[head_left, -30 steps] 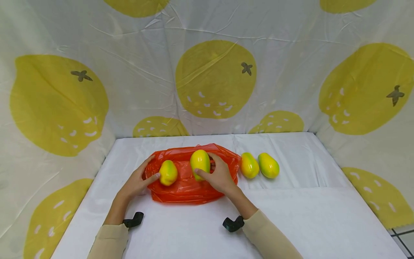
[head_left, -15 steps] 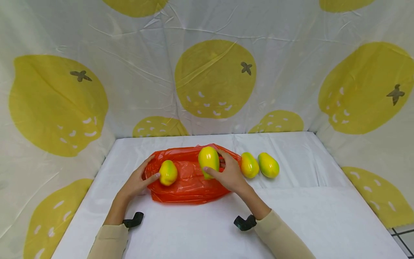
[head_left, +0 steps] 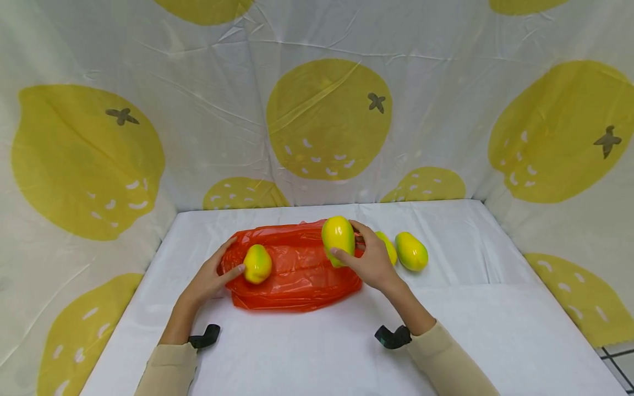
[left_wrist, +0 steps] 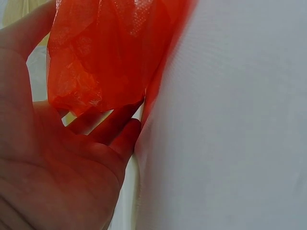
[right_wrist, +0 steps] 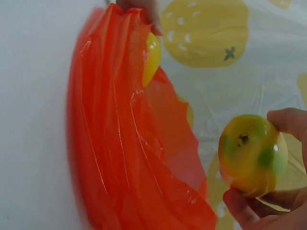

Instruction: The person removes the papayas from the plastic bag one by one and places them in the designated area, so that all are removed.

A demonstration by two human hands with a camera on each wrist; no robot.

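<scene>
My right hand (head_left: 369, 256) holds a yellow-green mango (head_left: 339, 240) between thumb and fingers, raised over the right end of a red plastic bag (head_left: 297, 269). In the right wrist view this mango (right_wrist: 249, 153) shows its stem end, apart from the bag. My left hand (head_left: 210, 275) grips the bag's left end, fingers behind it and thumb over its near side. Just by that thumb, a second mango (head_left: 257, 264) lies in the bag's opening. The left wrist view has the left palm (left_wrist: 62, 167) against the red plastic (left_wrist: 110, 57); some fingers are partly hidden.
Two more mangoes lie right of the bag on the white cloth (head_left: 470, 330): one mango (head_left: 388, 247) partly hidden behind my right hand, the other mango (head_left: 411, 251) beside it. A lemon-print curtain (head_left: 436, 121) stands at the back and sides.
My right hand has moved right and slightly up with its mango, from the bag's middle to its right end, now covering part of a mango there. The left hand has stayed put.
</scene>
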